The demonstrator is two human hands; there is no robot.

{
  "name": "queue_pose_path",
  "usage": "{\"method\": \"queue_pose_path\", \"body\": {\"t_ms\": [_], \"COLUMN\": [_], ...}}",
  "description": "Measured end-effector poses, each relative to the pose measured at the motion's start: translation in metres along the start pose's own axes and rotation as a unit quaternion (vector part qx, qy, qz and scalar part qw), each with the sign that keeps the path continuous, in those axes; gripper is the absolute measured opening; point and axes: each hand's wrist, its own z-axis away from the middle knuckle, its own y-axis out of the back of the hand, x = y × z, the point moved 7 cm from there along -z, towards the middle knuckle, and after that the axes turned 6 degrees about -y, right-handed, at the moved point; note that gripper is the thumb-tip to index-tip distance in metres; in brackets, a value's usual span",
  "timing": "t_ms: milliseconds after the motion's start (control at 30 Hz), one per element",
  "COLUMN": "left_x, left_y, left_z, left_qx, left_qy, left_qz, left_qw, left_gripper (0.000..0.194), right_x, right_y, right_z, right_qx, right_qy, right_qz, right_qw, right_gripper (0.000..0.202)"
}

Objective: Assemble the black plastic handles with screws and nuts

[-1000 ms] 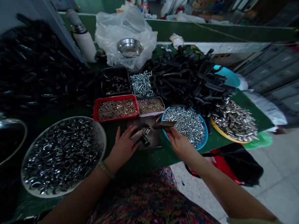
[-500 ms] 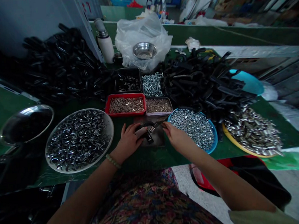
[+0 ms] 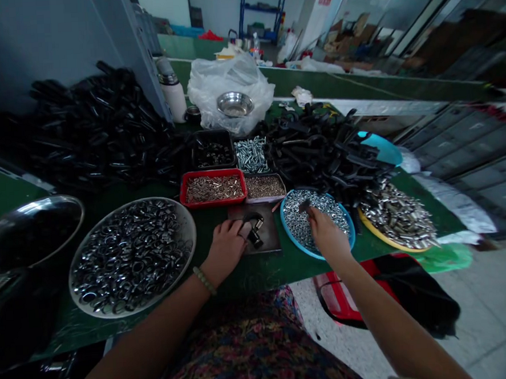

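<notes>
My left hand (image 3: 227, 245) is closed on a black part with a shiny metal fitting (image 3: 256, 237), over a flat metal plate (image 3: 272, 234) at the table's front. Above the blue basin of small silvery pieces (image 3: 352, 235), my right hand (image 3: 326, 233) pinches a small dark flat object (image 3: 304, 206); what it is cannot be made out. Behind the plate stand a red tray of thin metal pins (image 3: 213, 202) and a smaller tray of tiny brassy pieces (image 3: 265, 199). A large pale tray (image 3: 190, 230) of shiny dark rings lies left of my left hand.
Black parts are heaped at the left (image 3: 99, 130) and right (image 3: 319, 145). A yellow basin (image 3: 378, 234) holds metal cylinders. A steel bowl (image 3: 81, 214) stands far left. Screws (image 3: 251, 155) and a black tray (image 3: 212, 136) lie before a plastic bag (image 3: 259, 83) and a bottle (image 3: 173, 97).
My right hand has moved right, from the metal fitting to above the blue basin, with the small dark object. My left hand stays at the black part. The view has shifted.
</notes>
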Motion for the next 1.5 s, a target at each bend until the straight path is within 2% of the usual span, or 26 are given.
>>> {"method": "queue_pose_path", "body": {"t_ms": [67,100,167,267,333,433,500,567,633,700,733,833,933,1067,1333,1433,1500], "left_x": [0.007,0.009,0.010,0.007,0.003,-0.007,-0.013,-0.020,-0.025,-0.026,-0.026,-0.022,-0.018,-0.020,-0.030,-0.031,-0.030], "left_y": [-0.002,-0.001,0.008,0.018,0.012,0.005,0.007,0.016,0.034,0.048,0.049,0.033,0.014,0.006,0.019,0.031,0.040], "left_z": [-0.001,-0.003,-0.010,-0.026,-0.033,-0.032,-0.029,-0.036,-0.060,-0.098,-0.119,-0.173,-0.198,-0.197,-0.198,-0.181,-0.153], "left_qx": [-0.030,-0.035,-0.016,-0.015,-0.056,-0.088,-0.099,-0.093,-0.045,0.014,0.018,-0.021,-0.042,-0.032,0.010,0.034,0.075], "left_qy": [-0.014,-0.015,-0.001,0.033,0.059,0.080,0.078,0.074,0.069,0.053,0.040,0.013,0.010,0.002,0.027,0.037,0.026], "left_qz": [0.007,0.021,0.086,0.236,0.269,0.144,0.042,-0.007,-0.026,-0.045,-0.054,-0.057,-0.048,-0.039,0.015,0.053,0.145], "left_qw": [0.999,0.999,0.996,0.971,0.960,0.982,0.991,0.993,0.996,0.997,0.998,0.998,0.998,0.999,0.999,0.997,0.986], "left_gripper": [0.045,0.045,0.041,0.033,0.033,0.029,0.026,0.029,0.032,0.031,0.030,0.029,0.031,0.033,0.028,0.026,0.024], "right_x": [0.027,0.033,0.030,-0.007,-0.047,-0.097,-0.115,-0.123,-0.125,-0.125,-0.125,-0.123,-0.121,-0.120,-0.125,-0.126,-0.126], "right_y": [-0.009,-0.011,-0.006,0.012,0.016,0.006,-0.002,-0.011,-0.020,-0.024,-0.025,-0.024,-0.026,-0.030,-0.033,-0.035,-0.037], "right_z": [-0.005,-0.008,-0.014,-0.031,-0.049,-0.084,-0.106,-0.122,-0.129,-0.130,-0.130,-0.130,-0.131,-0.132,-0.133,-0.134,-0.136], "right_qx": [0.023,0.038,0.079,0.111,0.061,-0.033,-0.057,-0.073,-0.085,-0.088,-0.086,-0.074,-0.071,-0.077,-0.071,-0.075,-0.075], "right_qy": [-0.015,-0.006,0.028,0.110,0.187,0.236,0.237,0.234,0.235,0.236,0.234,0.220,0.215,0.228,0.239,0.238,0.231], "right_qz": [0.083,0.105,0.112,0.061,0.034,0.074,0.078,0.074,0.072,0.073,0.075,0.080,0.079,0.068,0.057,0.049,0.044], "right_qw": [0.996,0.994,0.990,0.986,0.980,0.968,0.967,0.967,0.966,0.965,0.966,0.969,0.971,0.968,0.967,0.967,0.969], "right_gripper": [0.040,0.039,0.037,0.034,0.034,0.032,0.031,0.029,0.030,0.030,0.030,0.031,0.030,0.029,0.026,0.025,0.023]}}
